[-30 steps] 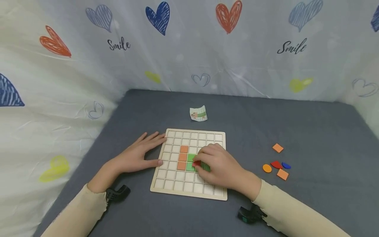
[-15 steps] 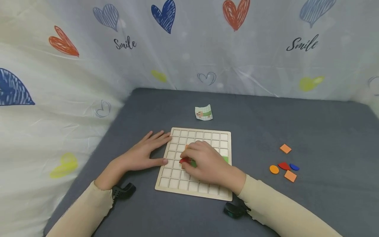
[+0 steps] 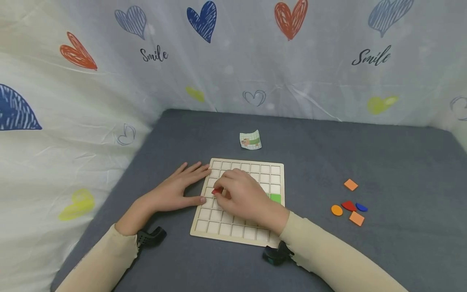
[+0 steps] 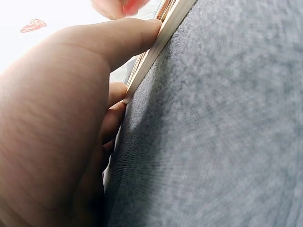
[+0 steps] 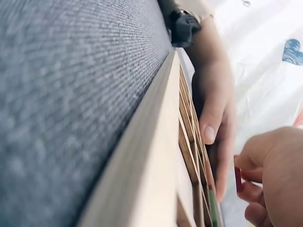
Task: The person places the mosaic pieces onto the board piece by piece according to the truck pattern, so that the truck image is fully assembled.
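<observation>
A wooden grid board [image 3: 202, 225] lies on the dark cloth in the head view. My left hand [image 3: 168, 191] lies flat with fingers spread, its thumb and fingertips touching the board's left edge. The left wrist view shows that thumb [image 4: 135, 40] against the board's side. Over the board, my right hand [image 3: 242, 194] pinches a small red piece [image 3: 217, 191] between thumb and fingers, above the left columns. From the right wrist, the red piece [image 5: 238, 174] appears thin and edge-on. A green tile [image 3: 275, 198] shows at the board's right; other placed tiles are hidden under the right hand.
Right of the board lie two orange square tiles [image 3: 351, 185], an orange disc [image 3: 337, 210], a red piece [image 3: 348, 206] and a blue piece [image 3: 361, 207]. A small picture card [image 3: 250, 140] sits behind the board. A heart-printed curtain [image 3: 226, 61] hangs at the back.
My right hand has carried the red piece leftward over the board, past the orange and green tiles, which it now covers. My left hand keeps its place at the edge.
</observation>
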### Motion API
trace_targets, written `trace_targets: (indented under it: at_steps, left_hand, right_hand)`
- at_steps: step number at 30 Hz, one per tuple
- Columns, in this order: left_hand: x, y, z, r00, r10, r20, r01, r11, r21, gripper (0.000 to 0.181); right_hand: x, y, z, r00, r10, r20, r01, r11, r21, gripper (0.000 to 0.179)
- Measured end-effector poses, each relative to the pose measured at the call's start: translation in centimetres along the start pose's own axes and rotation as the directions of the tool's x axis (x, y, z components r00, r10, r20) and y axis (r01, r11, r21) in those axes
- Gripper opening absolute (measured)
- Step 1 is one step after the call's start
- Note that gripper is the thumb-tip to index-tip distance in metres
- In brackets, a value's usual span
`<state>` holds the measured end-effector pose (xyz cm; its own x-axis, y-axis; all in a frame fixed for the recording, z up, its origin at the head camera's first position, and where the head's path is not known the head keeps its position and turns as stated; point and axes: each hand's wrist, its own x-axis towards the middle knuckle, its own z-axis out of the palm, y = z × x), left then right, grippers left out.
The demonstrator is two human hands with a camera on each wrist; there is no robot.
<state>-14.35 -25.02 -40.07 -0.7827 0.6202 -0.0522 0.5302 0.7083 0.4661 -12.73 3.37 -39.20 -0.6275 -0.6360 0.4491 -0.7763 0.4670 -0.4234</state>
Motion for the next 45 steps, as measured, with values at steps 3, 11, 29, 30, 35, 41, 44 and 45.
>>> trace_targets:
  at_steps: [3,11,29,30,35,41,44,45]
  left_hand:
    - [0.0,0.1,0.0,1.000,0.002,-0.005,-0.002,1.000,-0.001,0.089]
    - [0.1,0.3,0.0,1.000,0.001,-0.006,-0.001,1.000,-0.009,0.088]
    - [0.1,0.0,0.0,1.000,-0.006,-0.006,0.005,1.000,-0.027,0.089]
    - [0.1,0.0,0.0,1.000,-0.006,-0.003,0.006,1.000,-0.028,0.089]
    - [0.1,0.0,0.1,1.000,-0.002,-0.005,0.002,1.000,-0.030,0.089]
    - [0.2,0.1,0.0,1.000,0.002,-0.006,-0.002,1.000,-0.029,0.089]
    - [0.1,0.1,0.0,1.000,0.002,-0.005,-0.003,1.000,-0.029,0.089]
    - [0.1,0.1,0.0,1.000,0.004,-0.004,-0.004,1.000,-0.028,0.089]
  right_hand:
    - [0.2,0.4,0.2,1.000,0.004,-0.001,-0.004,1.000,-0.005,0.005]
    - [0.3,1.6,0.8,0.999,0.044,0.008,-0.044,0.999,-0.002,0.007]
    - [0.5,1.9,1.2,0.993,0.115,0.001,-0.115,0.993,-0.036,0.009]
    - [0.5,1.9,1.2,0.993,0.117,0.001,-0.117,0.992,-0.035,0.010]
    - [0.4,2.0,1.2,0.993,0.122,-0.002,-0.122,0.992,-0.039,0.011]
    - [0.3,2.0,1.1,0.993,0.118,0.000,-0.118,0.992,-0.047,0.013]
    - [0.3,2.1,1.1,0.993,0.119,0.007,-0.118,0.992,-0.043,0.012]
    - [0.3,2.1,1.1,0.993,0.119,0.010,-0.119,0.992,-0.040,0.012]
